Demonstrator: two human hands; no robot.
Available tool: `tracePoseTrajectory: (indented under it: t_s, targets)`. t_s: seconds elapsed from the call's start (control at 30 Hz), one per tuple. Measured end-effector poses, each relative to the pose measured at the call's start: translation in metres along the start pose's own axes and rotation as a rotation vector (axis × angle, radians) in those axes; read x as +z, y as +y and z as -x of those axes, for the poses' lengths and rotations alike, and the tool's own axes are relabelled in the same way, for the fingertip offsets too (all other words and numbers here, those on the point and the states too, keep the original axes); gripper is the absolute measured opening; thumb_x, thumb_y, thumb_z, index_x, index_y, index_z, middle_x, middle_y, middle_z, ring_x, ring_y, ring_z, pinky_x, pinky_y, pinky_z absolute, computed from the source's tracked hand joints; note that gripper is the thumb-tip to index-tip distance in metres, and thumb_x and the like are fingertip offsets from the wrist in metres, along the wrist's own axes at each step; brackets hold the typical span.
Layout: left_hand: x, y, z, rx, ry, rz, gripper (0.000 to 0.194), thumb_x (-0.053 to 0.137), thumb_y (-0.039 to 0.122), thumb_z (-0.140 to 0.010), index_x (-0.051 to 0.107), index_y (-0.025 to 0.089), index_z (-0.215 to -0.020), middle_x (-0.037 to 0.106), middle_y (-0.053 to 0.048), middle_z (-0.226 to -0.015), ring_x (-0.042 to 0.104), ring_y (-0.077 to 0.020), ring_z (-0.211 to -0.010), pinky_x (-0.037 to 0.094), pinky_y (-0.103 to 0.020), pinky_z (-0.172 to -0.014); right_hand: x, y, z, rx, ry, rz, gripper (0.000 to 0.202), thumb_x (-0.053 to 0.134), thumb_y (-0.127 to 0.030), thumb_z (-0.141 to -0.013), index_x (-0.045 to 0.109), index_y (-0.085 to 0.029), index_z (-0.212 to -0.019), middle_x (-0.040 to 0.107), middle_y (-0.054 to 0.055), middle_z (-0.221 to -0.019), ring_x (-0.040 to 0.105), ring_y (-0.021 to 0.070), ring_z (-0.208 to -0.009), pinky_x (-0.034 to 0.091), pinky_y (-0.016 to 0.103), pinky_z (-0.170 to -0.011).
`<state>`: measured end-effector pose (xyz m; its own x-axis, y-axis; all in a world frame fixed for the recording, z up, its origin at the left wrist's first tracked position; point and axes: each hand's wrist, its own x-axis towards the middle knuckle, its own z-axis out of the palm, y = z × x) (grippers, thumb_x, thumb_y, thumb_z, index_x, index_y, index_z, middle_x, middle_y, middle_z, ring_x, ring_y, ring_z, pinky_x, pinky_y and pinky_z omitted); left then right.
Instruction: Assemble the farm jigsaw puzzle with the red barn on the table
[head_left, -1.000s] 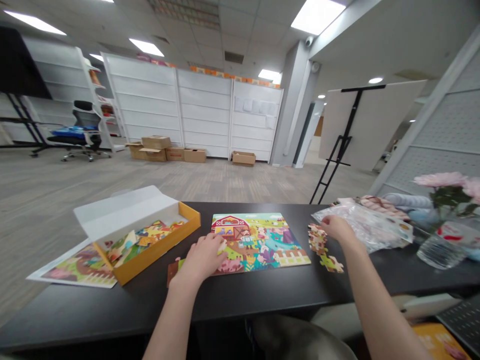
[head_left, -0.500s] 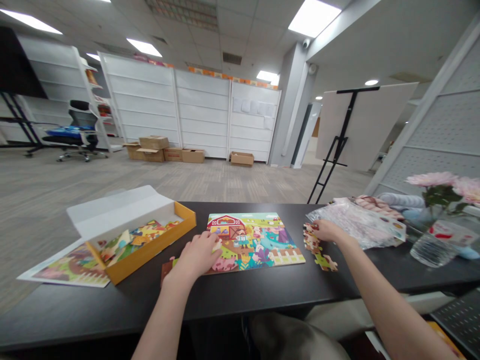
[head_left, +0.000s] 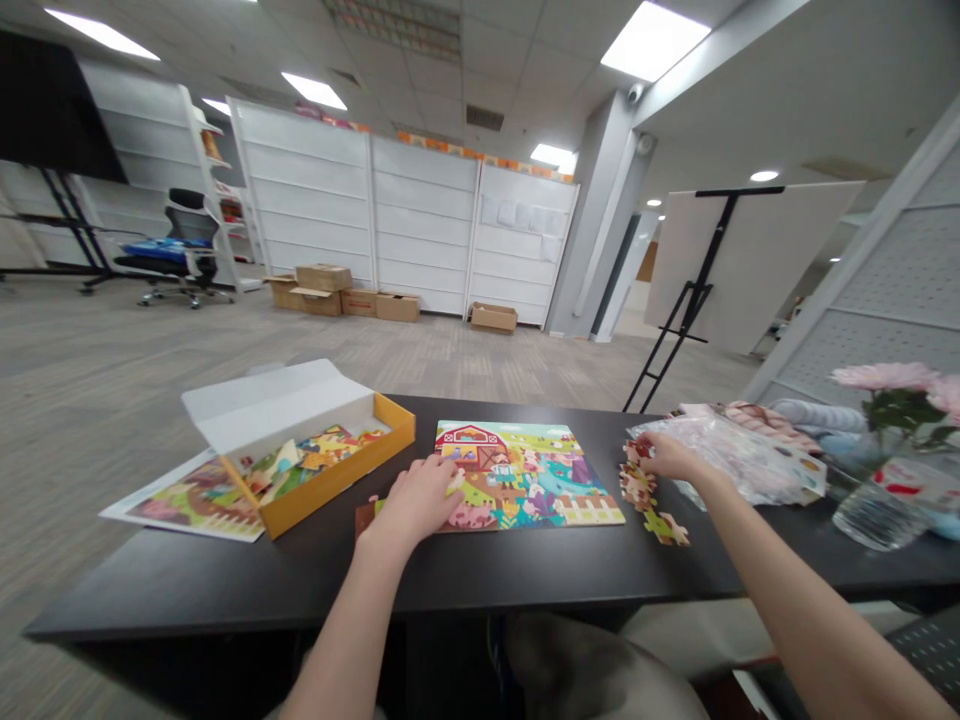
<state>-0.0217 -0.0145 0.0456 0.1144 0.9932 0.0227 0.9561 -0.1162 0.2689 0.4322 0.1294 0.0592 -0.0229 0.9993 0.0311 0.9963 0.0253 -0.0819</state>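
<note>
A colourful farm jigsaw puzzle [head_left: 536, 475] with a red barn lies flat on the black table [head_left: 487, 575]. My left hand [head_left: 416, 500] rests on the puzzle's left edge, fingers curled over a piece there. My right hand [head_left: 667, 457] reaches to a small heap of loose puzzle pieces [head_left: 637, 485] just right of the puzzle, fingers touching the top of the heap. Whether it grips a piece cannot be made out. One green loose piece [head_left: 664, 525] lies nearer the table's front.
An open yellow box [head_left: 330, 485] with a white lid holds more pieces, left of the puzzle. A printed picture sheet [head_left: 191, 500] lies beside it. A clear plastic bag [head_left: 742, 455], folded cloths, a glass vase [head_left: 877, 500] with pink flowers stand at the right.
My right hand has shifted slightly left onto the heap of loose pieces. My left hand stays on the puzzle's left edge. The view has swung a little.
</note>
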Motion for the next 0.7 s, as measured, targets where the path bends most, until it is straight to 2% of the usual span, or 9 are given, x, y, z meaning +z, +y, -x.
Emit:
tracePoseTrajectory:
  t_s: [0.23,0.37,0.47,0.53,0.6,0.7]
  targets:
    - [-0.004,0.004,0.01,0.011,0.023,0.006,0.034,0.049,0.033,-0.091,0.064,0.019,-0.118,0.062,-0.015,-0.128,0.059,-0.0326,-0.115,0.047,-0.046,-0.094,0.002,-0.005,0.013,0.009,0.091,-0.025,0.036,0.065,-0.015,-0.066,0.073,-0.018,-0.101,0.074,0.008,-0.095,0.066,0.0242,-0.088,0.044,0.029,-0.072]
    - [-0.004,0.004,0.012,0.024,0.025,-0.009,0.035,0.048,0.033,-0.092,0.063,0.018,-0.12,0.061,-0.016,-0.129,0.059,-0.0327,-0.115,0.047,-0.046,-0.095,-0.011,-0.007,0.018,0.005,0.082,-0.06,0.012,0.063,-0.019,-0.074,0.073,-0.017,-0.078,0.074,0.007,-0.079,0.066,0.0215,-0.076,0.044,0.027,-0.066]
    - [-0.002,0.002,0.011,0.029,0.026,-0.002,0.034,0.049,0.033,-0.092,0.064,0.018,-0.119,0.062,-0.015,-0.128,0.059,-0.0325,-0.115,0.047,-0.046,-0.095,-0.027,-0.014,0.019,0.011,0.105,-0.08,0.016,0.06,-0.024,-0.079,0.071,-0.017,-0.07,0.073,0.007,-0.072,0.065,0.0222,-0.07,0.044,0.03,-0.064]
    - [0.0,0.0,0.009,0.027,0.037,0.01,0.032,0.051,0.032,-0.091,0.064,0.019,-0.118,0.062,-0.015,-0.129,0.058,-0.0319,-0.117,0.046,-0.046,-0.097,-0.036,-0.028,0.021,-0.005,0.147,-0.104,0.018,0.057,-0.026,-0.083,0.072,-0.017,-0.077,0.075,0.008,-0.08,0.067,0.0224,-0.075,0.045,0.03,-0.066]
    - [0.001,0.0,0.006,0.029,0.074,0.038,0.03,0.052,0.031,-0.091,0.065,0.02,-0.116,0.062,-0.013,-0.13,0.055,-0.0307,-0.122,0.045,-0.044,-0.1,-0.041,-0.054,0.027,-0.058,0.17,-0.177,0.018,0.055,-0.028,-0.087,0.071,-0.019,-0.085,0.076,0.007,-0.088,0.068,0.0203,-0.079,0.048,0.028,-0.069]
    - [0.001,0.006,0.001,0.048,0.15,0.177,0.026,0.051,0.031,-0.093,0.067,0.022,-0.111,0.065,-0.01,-0.127,0.056,-0.0275,-0.122,0.046,-0.041,-0.102,-0.037,-0.11,0.044,-0.202,0.114,-0.682,0.018,0.062,-0.035,-0.084,0.068,-0.021,-0.094,0.076,0.006,-0.087,0.071,0.0209,-0.077,0.052,0.029,-0.062]
